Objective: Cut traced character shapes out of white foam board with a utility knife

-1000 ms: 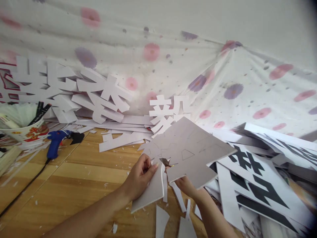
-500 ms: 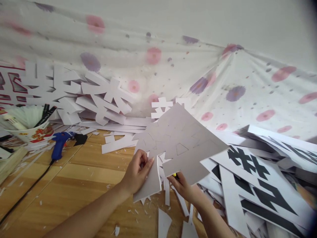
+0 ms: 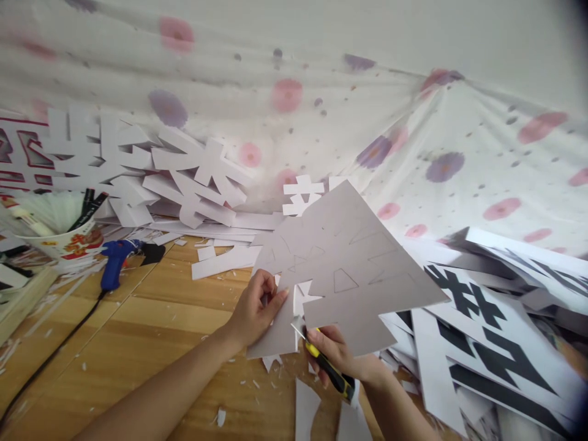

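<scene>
A grey-white foam board [image 3: 331, 245] with pencilled shapes is tilted up above the wooden table. My left hand [image 3: 261, 311] pinches its near left part, thumb on top, beside a cut-out gap. In my right hand [image 3: 334, 350] is a yellow and black utility knife [image 3: 331, 370]. Its blade points up and left and lies at the edge of the gap, close to my left thumb; whether it touches the board I cannot tell. White offcuts [image 3: 307, 409] lie on the table below the board.
A blue glue gun [image 3: 113, 263] with a black cord lies at left beside a tub [image 3: 68, 242] of pens and glue sticks. Cut white letter shapes [image 3: 197, 177] are piled against the flowered sheet [image 3: 257, 79]. Black-printed sheets [image 3: 487, 331] are heaped at right. Scraps litter the wooden table [image 3: 165, 324].
My right hand has turned, bringing the knife into full view with its blade at the gap. The board has shifted slightly right. My left hand keeps its pinch.
</scene>
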The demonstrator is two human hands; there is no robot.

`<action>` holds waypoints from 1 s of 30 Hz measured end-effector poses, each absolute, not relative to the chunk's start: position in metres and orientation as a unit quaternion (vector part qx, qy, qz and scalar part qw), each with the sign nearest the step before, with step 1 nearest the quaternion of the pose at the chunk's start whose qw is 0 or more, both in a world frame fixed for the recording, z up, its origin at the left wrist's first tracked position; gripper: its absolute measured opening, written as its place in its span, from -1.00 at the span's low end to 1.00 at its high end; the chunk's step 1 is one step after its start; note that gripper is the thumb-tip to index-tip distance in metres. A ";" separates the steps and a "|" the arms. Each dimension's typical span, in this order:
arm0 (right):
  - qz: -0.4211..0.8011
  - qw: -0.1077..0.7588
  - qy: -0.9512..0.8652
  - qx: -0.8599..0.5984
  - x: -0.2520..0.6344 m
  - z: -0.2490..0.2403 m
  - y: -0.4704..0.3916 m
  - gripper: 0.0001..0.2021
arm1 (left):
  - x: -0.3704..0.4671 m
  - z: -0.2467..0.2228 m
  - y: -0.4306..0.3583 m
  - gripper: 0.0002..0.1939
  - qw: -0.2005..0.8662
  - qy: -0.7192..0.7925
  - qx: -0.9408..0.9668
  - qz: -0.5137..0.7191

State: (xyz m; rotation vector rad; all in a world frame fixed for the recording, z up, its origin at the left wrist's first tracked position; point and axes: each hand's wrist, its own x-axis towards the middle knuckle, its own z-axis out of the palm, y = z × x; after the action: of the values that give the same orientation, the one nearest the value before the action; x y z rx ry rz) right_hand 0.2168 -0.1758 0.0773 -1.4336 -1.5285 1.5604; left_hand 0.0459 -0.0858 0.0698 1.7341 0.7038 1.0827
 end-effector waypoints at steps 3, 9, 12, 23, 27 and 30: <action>0.582 0.277 -0.534 -0.548 0.212 0.079 -0.174 -0.46 | 0.047 0.067 -0.087 -0.78 0.493 0.276 0.706 0.427; 0.570 0.251 -0.541 -0.565 0.215 0.074 -0.175 -0.49 | 0.048 0.067 -0.086 -0.75 0.517 0.268 0.688 0.434; 0.571 0.243 -0.542 -0.567 0.217 0.070 -0.177 -0.51 | 0.048 0.067 -0.087 -0.75 0.523 0.267 0.687 0.428; 0.562 0.256 -0.568 -0.545 0.216 0.075 -0.175 -0.51 | 0.050 0.061 -0.084 -0.74 0.529 0.277 0.672 0.438; 0.561 0.269 -0.560 -0.547 0.213 0.072 -0.175 -0.52 | 0.050 0.063 -0.086 -0.75 0.535 0.270 0.675 0.430; 0.560 0.257 -0.556 -0.557 0.214 0.069 -0.176 -0.54 | 0.050 0.065 -0.087 -0.73 0.534 0.281 0.674 0.427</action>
State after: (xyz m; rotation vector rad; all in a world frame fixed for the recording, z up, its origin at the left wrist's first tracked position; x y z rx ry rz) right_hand 0.2137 -0.1765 0.0693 -1.5123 -1.5097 1.5195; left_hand 0.0497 -0.0870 0.0646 1.6050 0.6694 1.0163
